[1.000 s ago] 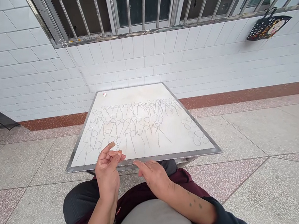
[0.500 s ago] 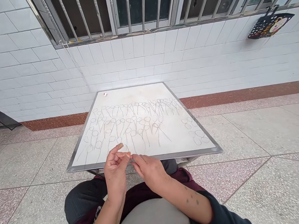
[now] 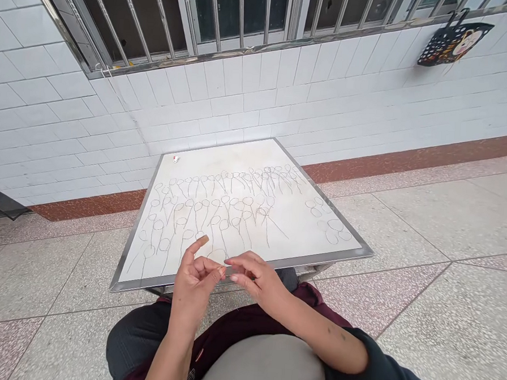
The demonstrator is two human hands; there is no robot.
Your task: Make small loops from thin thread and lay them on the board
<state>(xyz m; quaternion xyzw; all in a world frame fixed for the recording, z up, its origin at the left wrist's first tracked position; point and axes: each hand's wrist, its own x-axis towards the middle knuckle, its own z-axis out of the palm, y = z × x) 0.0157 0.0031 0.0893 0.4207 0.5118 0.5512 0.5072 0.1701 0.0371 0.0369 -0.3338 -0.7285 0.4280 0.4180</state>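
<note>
Hands (image 3: 194, 283) close together near thin, dark wires (image 3: 267, 230) with rounded loops

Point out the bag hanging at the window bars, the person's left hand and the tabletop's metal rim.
Bag (image 3: 437, 47): head view, its dotted side.
Left hand (image 3: 192, 290): head view, middle of the hand.
Metal rim (image 3: 361, 251): head view, near right corner.

The counter (image 3: 238, 149) is topped in smooth white, low in sheen, and edged with a grey metal-looking strip. Thin, dark, wire-like loops (image 3: 218, 222) are seen on it. The window bars (image 3: 241, 16) are made of shiny, polished metal. The wall (image 3: 224, 106) is faced with glazed white tiles, mildly glossy. The floor (image 3: 404, 232) is finished in speckled, stone-like slabs. The dark sleeve (image 3: 388, 367) is made of matt cloth.
</note>
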